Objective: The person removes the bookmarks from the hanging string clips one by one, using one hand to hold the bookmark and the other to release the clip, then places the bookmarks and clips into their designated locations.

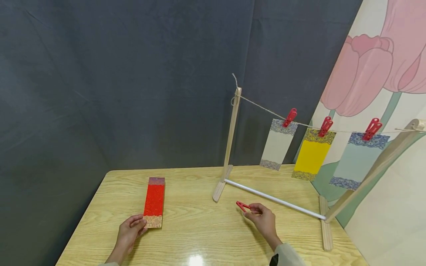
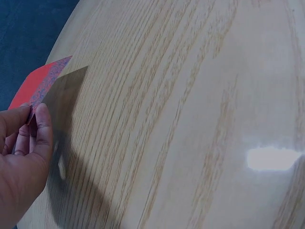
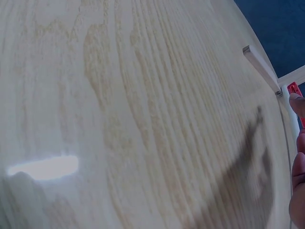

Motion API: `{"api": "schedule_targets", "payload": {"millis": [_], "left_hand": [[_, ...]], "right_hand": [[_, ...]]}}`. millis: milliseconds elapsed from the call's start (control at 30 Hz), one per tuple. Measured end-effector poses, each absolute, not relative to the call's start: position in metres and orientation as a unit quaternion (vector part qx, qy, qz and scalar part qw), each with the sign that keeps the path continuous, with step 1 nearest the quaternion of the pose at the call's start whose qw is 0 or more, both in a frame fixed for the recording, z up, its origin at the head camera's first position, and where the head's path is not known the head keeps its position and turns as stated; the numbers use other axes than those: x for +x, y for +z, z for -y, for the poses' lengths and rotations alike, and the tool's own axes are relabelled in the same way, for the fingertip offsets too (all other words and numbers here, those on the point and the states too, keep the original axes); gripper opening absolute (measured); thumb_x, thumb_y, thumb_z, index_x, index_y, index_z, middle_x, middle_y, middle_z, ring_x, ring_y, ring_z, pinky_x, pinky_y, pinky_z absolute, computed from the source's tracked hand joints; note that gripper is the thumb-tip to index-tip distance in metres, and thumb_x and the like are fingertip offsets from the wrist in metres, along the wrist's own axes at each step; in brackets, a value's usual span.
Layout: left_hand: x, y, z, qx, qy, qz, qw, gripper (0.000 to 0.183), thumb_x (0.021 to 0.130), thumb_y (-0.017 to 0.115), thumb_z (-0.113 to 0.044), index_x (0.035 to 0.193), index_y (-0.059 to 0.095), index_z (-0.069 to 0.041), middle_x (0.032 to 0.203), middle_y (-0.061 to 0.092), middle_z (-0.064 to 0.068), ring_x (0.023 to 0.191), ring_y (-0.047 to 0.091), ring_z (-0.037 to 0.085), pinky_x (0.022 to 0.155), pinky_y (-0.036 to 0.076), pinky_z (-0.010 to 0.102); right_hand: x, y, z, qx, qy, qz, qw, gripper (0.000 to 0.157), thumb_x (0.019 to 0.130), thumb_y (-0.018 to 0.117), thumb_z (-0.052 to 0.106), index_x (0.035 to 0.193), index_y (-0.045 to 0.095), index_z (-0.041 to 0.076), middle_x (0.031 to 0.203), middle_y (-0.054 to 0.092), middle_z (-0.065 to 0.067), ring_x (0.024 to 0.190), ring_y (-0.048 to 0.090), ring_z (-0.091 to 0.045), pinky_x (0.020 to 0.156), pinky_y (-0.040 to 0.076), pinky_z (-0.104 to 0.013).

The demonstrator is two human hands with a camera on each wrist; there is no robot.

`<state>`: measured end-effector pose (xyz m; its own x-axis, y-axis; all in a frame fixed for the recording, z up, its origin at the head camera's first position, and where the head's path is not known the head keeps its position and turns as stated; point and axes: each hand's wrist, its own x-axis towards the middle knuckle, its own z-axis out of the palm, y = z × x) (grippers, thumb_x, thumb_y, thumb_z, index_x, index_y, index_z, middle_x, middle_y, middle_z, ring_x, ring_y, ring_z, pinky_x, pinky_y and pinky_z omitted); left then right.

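My left hand (image 1: 129, 232) pinches the near end of a red paper strip (image 1: 154, 199) with patterned bands at both ends. In the left wrist view the red strip (image 2: 35, 86) is raised off the table and casts a shadow, its lower corner between thumb and fingers. My right hand (image 1: 264, 220) pinches a red clothespin (image 1: 243, 205) by its handles, in front of the wooden rack. At the right wrist view's edge, only part of the right hand (image 3: 298, 176) and the red clothespin (image 3: 294, 89) shows.
A wooden rack with a left post (image 1: 233, 129), a string (image 1: 263, 108) and a white bottom bar (image 1: 276, 199) stands at right. White (image 1: 277, 144), yellow (image 1: 313, 155) and pale blue (image 1: 359, 160) paper strips hang from it by red clothespins. A dark curtain (image 1: 133, 92) backs the table (image 1: 189, 236).
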<state>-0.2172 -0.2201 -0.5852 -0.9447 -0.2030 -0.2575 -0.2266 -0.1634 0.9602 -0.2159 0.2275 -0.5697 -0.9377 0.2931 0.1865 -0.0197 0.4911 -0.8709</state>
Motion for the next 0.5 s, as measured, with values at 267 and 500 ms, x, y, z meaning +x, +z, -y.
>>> {"api": "schedule_targets", "payload": {"millis": [267,500], "left_hand": [[-0.2173,-0.5864,0.2207,-0.167,0.738,-0.653,0.014,0.040,0.080,0.061,0.005,0.117,0.046,0.013,0.076,0.058,-0.001,0.070,0.058,0.010,0.067,0.052,0.031],[-0.2180,-0.5900,0.2224,-0.175,0.722,-0.669,0.018,0.040,0.080,0.062,0.003,0.116,0.047,0.012,0.079,0.058,0.004,0.071,0.059,0.011,0.067,0.052,0.031]], "right_hand": [[-0.2135,-0.5743,-0.2249,-0.089,0.504,0.847,0.146,0.028,0.061,0.081,0.011,0.085,0.067,0.008,0.076,0.064,-0.005,0.066,0.059,-0.014,0.054,0.049,-0.022],[-0.2112,-0.5789,-0.2257,-0.094,0.525,0.838,0.117,0.029,0.063,0.080,0.009,0.088,0.066,0.006,0.079,0.064,-0.007,0.070,0.060,-0.015,0.058,0.050,-0.021]]}}
